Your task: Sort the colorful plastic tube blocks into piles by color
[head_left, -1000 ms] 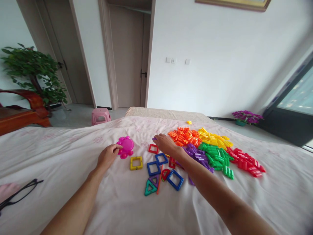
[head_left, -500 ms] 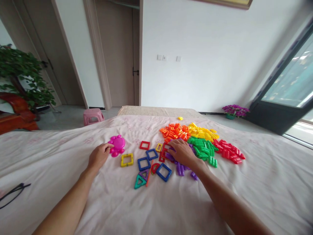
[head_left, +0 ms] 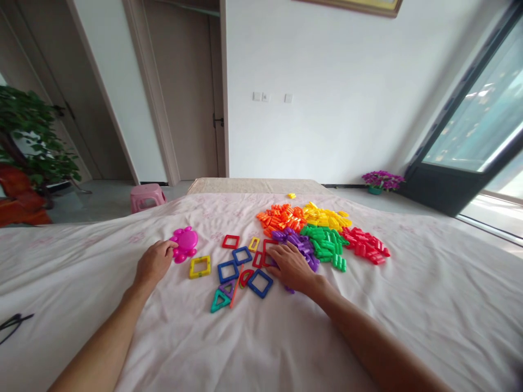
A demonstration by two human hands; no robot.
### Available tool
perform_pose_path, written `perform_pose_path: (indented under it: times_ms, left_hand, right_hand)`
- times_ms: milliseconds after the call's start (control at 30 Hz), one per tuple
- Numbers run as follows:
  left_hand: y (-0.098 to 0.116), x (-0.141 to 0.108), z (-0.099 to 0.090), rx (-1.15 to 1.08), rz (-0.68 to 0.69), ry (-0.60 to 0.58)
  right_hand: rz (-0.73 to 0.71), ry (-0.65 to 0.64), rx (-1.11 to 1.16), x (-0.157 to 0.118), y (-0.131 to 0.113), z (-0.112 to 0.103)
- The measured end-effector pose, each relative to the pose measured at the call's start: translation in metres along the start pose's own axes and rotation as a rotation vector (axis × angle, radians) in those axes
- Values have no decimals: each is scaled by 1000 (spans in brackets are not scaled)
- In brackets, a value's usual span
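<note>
My left hand [head_left: 156, 262] has its thumb and fingers closed at the left edge of a magenta paw-shaped plastic piece [head_left: 188, 239], which lies flat on the cloth. My right hand [head_left: 293, 267] lies palm down with fingers stretched out, over the near part of a red square magnetic tile [head_left: 267, 243] and beside purple plastic blocks [head_left: 300, 243]. Left of it are blue square tiles [head_left: 260, 283], a small red rectangular tile [head_left: 257, 259] and a red semicircular piece [head_left: 245, 278]. A yellow square tile [head_left: 200, 267] lies between my hands.
Behind and right of my right hand lie heaps of orange [head_left: 281, 218], yellow [head_left: 327, 216], green [head_left: 324, 242] and red blocks [head_left: 365, 245]. A teal triangle [head_left: 220, 300] and thin orange stick [head_left: 237, 286] lie nearer me. Black-framed glasses [head_left: 14, 324] rest at far left.
My right hand has drawn slightly back toward me, showing more of the purple heap. My left hand stays at the magenta piece. The view has turned a little to the right.
</note>
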State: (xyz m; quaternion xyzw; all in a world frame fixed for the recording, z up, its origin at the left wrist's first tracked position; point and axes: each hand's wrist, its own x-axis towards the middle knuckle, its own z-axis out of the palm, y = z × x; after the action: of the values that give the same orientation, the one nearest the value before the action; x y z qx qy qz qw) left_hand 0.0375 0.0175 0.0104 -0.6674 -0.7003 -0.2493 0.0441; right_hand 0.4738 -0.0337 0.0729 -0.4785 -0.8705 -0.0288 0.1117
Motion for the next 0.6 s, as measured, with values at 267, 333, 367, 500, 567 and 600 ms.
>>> perform_pose_path:
  times_ms: [267,333,367,500,567,600]
  left_hand:
    - [-9,2,8,23,5,-46]
    - [-9,3,9,13,-20,-60]
    - [-9,3,10,10,-36,-65]
    - [-8,3,9,-6,-72,-94]
    - [-10,2,9,-23,-73,-108]
    - [-11,2,9,-28,-76,-114]
  right_hand:
    - [-50,104,126,-25,-1,-4]
    - [-56,130,172,-26,3,-10]
    - [-38,154,191,-26,8,-14]
    - [170,311,169,-19,47,-28]
    - [300,354,115,-19,76,-32]
    - [371,366,82,-21,92,-33]
